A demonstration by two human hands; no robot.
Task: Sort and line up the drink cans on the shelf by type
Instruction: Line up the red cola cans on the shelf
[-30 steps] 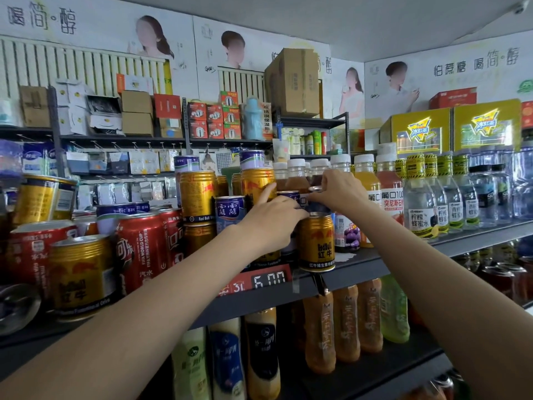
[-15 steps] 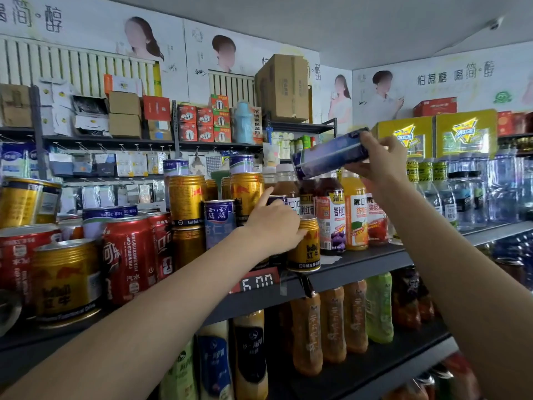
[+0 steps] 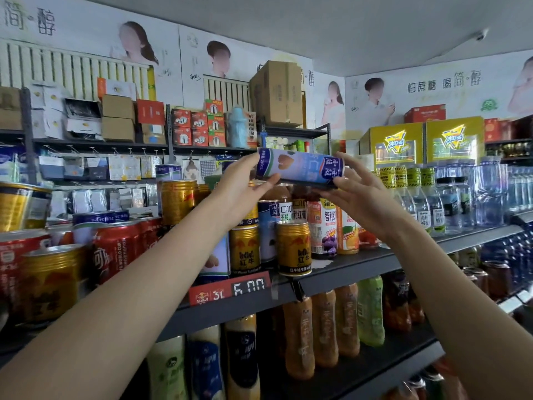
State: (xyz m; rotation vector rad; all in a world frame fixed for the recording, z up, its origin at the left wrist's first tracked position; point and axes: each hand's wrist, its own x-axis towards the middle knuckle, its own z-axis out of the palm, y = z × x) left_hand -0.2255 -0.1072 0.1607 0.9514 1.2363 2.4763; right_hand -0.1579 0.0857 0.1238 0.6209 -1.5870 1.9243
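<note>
A blue-and-white drink can (image 3: 300,168) lies sideways in the air above the can shelf (image 3: 360,267). My left hand (image 3: 242,194) grips its left end, thumb underneath. My right hand (image 3: 363,203) holds its right end between thumb and forefinger, with the other fingers spread. Below stand gold Red Bull cans (image 3: 294,249), a matching blue-and-white can (image 3: 268,229) and, further left, red cola cans (image 3: 118,249). Another gold can (image 3: 177,202) is stacked higher, with a blue-and-white can (image 3: 168,173) on top.
Juice bottles (image 3: 326,226) and clear water bottles (image 3: 450,203) fill the shelf's right side. A red price tag (image 3: 230,290) hangs on the shelf edge. Tea bottles (image 3: 323,327) line the lower shelf. Boxes (image 3: 277,93) sit on the racks behind.
My right hand lifted the blue-and-white can off the shelf and brought it left. My left hand rose from the cans and took its other end.
</note>
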